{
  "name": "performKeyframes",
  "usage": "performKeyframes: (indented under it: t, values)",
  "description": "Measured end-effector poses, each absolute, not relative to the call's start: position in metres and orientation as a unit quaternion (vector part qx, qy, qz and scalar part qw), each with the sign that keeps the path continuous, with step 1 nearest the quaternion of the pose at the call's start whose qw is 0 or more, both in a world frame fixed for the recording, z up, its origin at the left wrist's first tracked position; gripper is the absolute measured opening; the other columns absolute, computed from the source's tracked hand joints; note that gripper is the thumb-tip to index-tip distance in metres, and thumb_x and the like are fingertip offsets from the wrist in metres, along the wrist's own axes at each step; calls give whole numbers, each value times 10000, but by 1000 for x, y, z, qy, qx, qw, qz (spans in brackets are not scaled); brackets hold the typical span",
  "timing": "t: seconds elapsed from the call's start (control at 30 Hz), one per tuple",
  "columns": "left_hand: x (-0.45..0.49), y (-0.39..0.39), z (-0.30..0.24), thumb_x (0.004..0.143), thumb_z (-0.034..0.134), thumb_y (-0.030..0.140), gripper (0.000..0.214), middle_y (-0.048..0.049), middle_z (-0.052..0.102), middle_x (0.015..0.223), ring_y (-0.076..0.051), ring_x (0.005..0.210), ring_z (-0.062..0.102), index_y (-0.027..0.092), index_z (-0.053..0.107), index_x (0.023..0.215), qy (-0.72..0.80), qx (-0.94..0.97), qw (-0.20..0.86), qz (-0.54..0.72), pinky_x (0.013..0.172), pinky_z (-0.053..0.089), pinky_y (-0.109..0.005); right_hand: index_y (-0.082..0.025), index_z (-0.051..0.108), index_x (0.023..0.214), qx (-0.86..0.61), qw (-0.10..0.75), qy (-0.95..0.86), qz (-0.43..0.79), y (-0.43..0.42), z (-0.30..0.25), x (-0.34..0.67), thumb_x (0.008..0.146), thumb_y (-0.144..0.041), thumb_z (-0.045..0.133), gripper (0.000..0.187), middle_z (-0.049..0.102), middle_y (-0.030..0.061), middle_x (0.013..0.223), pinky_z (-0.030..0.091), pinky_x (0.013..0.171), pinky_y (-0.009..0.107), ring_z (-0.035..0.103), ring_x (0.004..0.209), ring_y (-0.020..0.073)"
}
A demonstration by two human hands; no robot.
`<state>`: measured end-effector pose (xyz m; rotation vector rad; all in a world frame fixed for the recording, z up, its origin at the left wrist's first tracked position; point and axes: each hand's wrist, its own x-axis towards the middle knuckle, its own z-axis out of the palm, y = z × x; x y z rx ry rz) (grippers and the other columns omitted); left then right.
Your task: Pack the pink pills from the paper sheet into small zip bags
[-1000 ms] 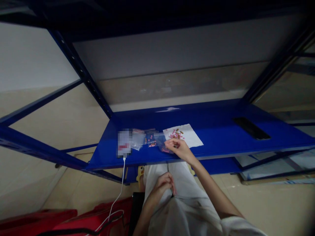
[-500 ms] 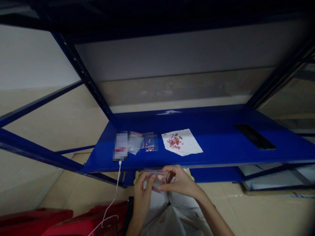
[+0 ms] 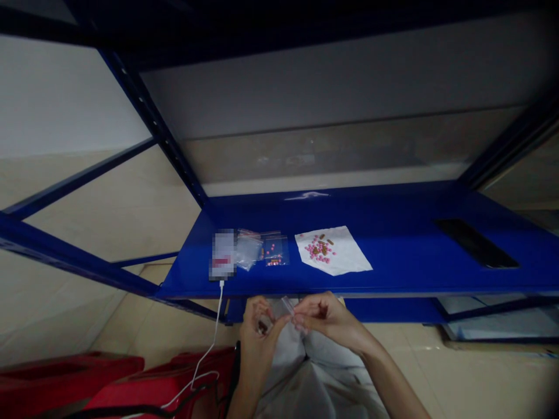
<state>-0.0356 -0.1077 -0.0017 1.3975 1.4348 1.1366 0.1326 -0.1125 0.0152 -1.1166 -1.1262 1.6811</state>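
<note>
Hands off shelf vs 1 s ago: R hand [image 3: 327, 317] was at the paper sheet, now both hands are pulled in over lap, just below shelf front edge. Small clear zip bag [image 3: 286, 306] sits between them, seen near edge-on, narrower than 0.5 s ago. R thumb + index pinched on bag's upper end, other fingers curled. L hand [image 3: 257, 331] half closed, small dark item [image 3: 262, 327] at its fingers; can't tell if it's a pill or bag contents, or if L grips bag too.

Risks: bag mouth state not visible. If open, or pinch slips, contents could drop into lap/floor and roll. Paper sheet [image 3: 334, 253] lies loose on blue steel shelf [image 3: 406, 279], pink tablets [image 3: 318, 249] + brown capsules [image 3: 325, 247] piled mid-sheet; forearm brushing it could scatter them. Two clear bags [image 3: 248, 249] [image 3: 275, 250] lie beside sheet, same snag risk. White charging cable [image 3: 217, 326] drops over shelf edge from pixelated item [image 3: 223, 254]; a tug could drag that item off. Dim light, small pills: miscount risk.
</note>
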Motion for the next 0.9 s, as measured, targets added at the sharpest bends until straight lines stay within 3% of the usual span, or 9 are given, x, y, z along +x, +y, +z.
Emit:
performKeyframes:
  t: [0.17,0.27,0.37,0.63,0.77,0.9]
  values:
    - [-32,-107,12,752,579,319,223,-32,560,792,-172,781,544,182,547,580,524,699,302,382,732,419,-315,-136,677,695,-466,416,-453,636,-115,25,132,659,-367,708,236,630,7,559,411,483,196,539,481,83]
    - [-24,-106,19,795,519,299,229,-67,566,981,-232,990,524,192,615,616,503,734,277,363,837,407,-380,-137,658,662,-471,427,-466,616,-117,31,132,661,-353,708,222,615,0,544,395,470,191,521,477,82]
    - [-15,-104,22,814,490,271,222,-73,554,1041,-246,1095,476,192,627,658,492,737,271,376,908,384,-405,-142,641,642,-494,438,-477,581,-118,33,133,655,-353,709,223,613,1,557,390,468,191,513,486,85]
    - [-7,-100,29,873,379,264,300,-82,542,1110,-235,1179,410,186,626,722,455,737,329,375,980,339,-415,-162,678,707,-540,430,-509,515,-122,34,143,689,-374,675,213,636,20,591,415,461,206,539,507,110]
    - [-5,-104,30,870,381,242,279,-68,520,1168,-237,1210,376,190,616,729,464,745,300,373,999,316,-433,-186,698,736,-560,429,-555,441,-126,40,145,755,-361,599,201,656,33,648,406,445,200,573,560,126]
    - [-1,-106,29,856,393,199,231,-59,514,1183,-237,1213,375,206,611,780,461,767,250,371,985,326,-442,-204,686,684,-588,430,-587,352,-129,46,145,727,-267,610,107,655,15,649,425,475,199,594,585,130]
